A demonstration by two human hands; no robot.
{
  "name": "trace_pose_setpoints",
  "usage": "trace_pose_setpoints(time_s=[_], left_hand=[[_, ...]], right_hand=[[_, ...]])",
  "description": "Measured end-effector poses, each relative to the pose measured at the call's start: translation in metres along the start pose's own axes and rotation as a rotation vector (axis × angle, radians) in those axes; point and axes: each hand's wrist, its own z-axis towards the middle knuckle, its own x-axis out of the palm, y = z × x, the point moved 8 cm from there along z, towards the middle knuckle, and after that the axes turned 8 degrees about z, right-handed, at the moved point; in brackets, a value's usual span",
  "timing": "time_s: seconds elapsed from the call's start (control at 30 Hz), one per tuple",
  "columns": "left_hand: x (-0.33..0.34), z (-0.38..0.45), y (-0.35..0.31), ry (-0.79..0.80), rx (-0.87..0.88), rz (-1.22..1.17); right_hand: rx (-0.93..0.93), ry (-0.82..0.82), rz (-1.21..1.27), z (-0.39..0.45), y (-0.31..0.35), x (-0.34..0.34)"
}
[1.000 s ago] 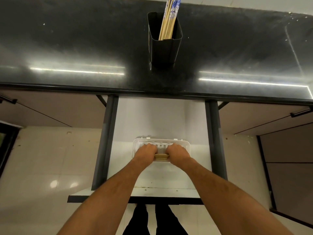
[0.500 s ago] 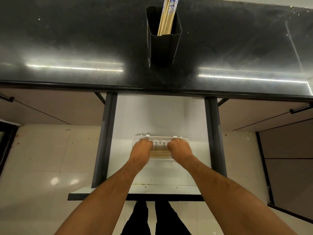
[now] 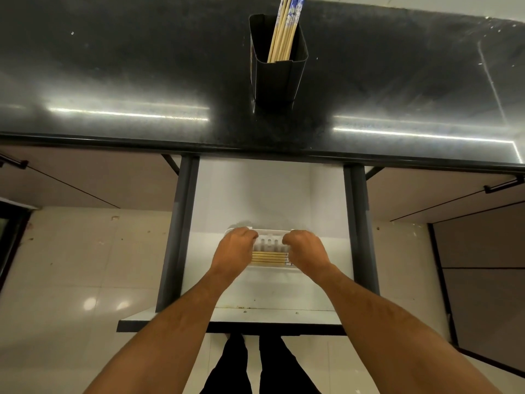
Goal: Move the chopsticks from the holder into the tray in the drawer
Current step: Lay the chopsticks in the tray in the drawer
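Several bamboo chopsticks (image 3: pixel 268 257) lie flat and side by side in the white plastic tray (image 3: pixel 270 269) inside the open drawer (image 3: pixel 255 311). My left hand (image 3: pixel 234 251) hovers over their left ends and my right hand (image 3: pixel 306 251) over their right ends. Both hands have loosely curled fingers near the tray's far side, and I see nothing held in them. The chopsticks' ends are hidden under my hands. More chopsticks (image 3: pixel 282 32) with blue-patterned tops stand in the black holder (image 3: pixel 277 78) on the dark countertop (image 3: pixel 113 66).
The drawer's dark side rails (image 3: pixel 177 237) run along both sides of its white floor. Brown cabinet fronts (image 3: pixel 71 177) flank the drawer below the counter edge. A pale tiled floor (image 3: pixel 71 280) and my legs in dark trousers (image 3: pixel 247 365) lie below.
My hands held the chopstick bundle together over the tray, then set it down. They have since drawn apart and toward the tray's far side, leaving the chopsticks lying flat.
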Motion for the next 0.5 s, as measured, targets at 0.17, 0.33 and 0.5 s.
trace_pose_setpoints(time_s=[0.17,0.33,0.5], left_hand=[[-0.046,-0.013,0.033,-0.443,-0.327,-0.333],[-0.013,-0.033,0.095,-0.282,-1.025,-0.602],[0.025,-0.044,0.109,0.016,-1.171,-0.592]], right_hand=[[0.301,-0.410,0.457,-0.023,-0.040,-0.044],[0.887,-0.593,0.854,-0.048,-0.106,-0.024],[1.148,-0.338,0.976,-0.060,-0.115,0.023]])
